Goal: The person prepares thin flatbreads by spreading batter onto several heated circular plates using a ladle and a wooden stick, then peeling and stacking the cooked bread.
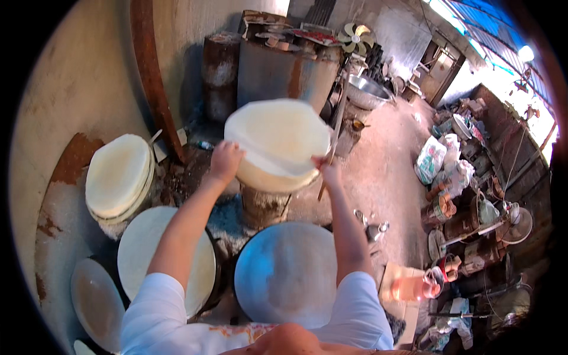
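Note:
In front of me a large, pale, thin round flatbread point(275, 127) lies over a thick stack of similar sheets point(275, 182), its near edge slightly raised and blurred. My left hand point(227, 163) is closed on its left edge, fingers pinched. At the right edge, my right hand point(327, 168) is also closed on the sheet. A long thin stick point(339, 112) passes close by that hand; whether the fingers touch it, I cannot tell. The stack rests on a rough, whitened round stand point(264, 208). Nearer me is a wide, round grey griddle point(290, 272), partly under my right arm.
Left stands another flatbread stack point(118, 174). A pale disc covers a second round plate point(139, 251), beside a leaning brown-grey disc point(97, 302). Behind are rusty drums point(222, 77), a fan point(357, 38) and a metal basin point(368, 92). Bags point(431, 160) and a pinkish jug point(414, 288) are right.

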Demonstrator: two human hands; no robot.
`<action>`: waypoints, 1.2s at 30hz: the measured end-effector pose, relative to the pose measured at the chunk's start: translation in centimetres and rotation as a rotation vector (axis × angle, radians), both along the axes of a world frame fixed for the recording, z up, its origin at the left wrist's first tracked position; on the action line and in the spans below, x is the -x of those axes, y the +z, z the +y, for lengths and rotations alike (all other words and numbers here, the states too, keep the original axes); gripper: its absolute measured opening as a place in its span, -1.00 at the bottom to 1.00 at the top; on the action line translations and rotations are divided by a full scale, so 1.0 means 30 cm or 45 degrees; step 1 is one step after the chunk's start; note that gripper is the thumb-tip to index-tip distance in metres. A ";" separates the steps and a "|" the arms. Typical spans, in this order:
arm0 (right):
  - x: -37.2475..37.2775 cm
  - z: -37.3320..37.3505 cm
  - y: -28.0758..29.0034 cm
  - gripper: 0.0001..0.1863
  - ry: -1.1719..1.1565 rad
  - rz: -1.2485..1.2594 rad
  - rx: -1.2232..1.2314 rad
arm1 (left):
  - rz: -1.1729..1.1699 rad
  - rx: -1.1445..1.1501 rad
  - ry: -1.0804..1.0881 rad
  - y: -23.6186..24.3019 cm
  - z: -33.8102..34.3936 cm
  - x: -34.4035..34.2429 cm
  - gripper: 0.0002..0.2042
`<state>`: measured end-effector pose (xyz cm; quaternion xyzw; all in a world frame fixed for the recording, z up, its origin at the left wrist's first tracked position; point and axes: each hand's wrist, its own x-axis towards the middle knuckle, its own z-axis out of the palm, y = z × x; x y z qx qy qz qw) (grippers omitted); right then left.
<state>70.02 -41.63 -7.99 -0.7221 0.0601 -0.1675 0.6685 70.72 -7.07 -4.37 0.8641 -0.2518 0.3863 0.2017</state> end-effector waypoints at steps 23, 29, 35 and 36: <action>1.612 1.286 -0.083 -0.90 1.860 0.544 -0.086 | 1.480 1.380 1.939 -0.347 0.151 2.836 -0.48; 2.457 1.430 -0.168 -0.87 2.860 1.086 0.498 | 0.490 1.584 3.441 -0.389 -0.169 3.855 -0.59; 3.208 1.640 -0.182 -0.80 3.710 -0.484 0.339 | -0.280 2.205 3.772 -0.594 -0.065 4.578 -0.48; 3.348 1.655 -0.141 -0.76 3.804 -0.641 0.629 | -0.397 2.311 3.683 -0.665 -0.081 4.628 -0.49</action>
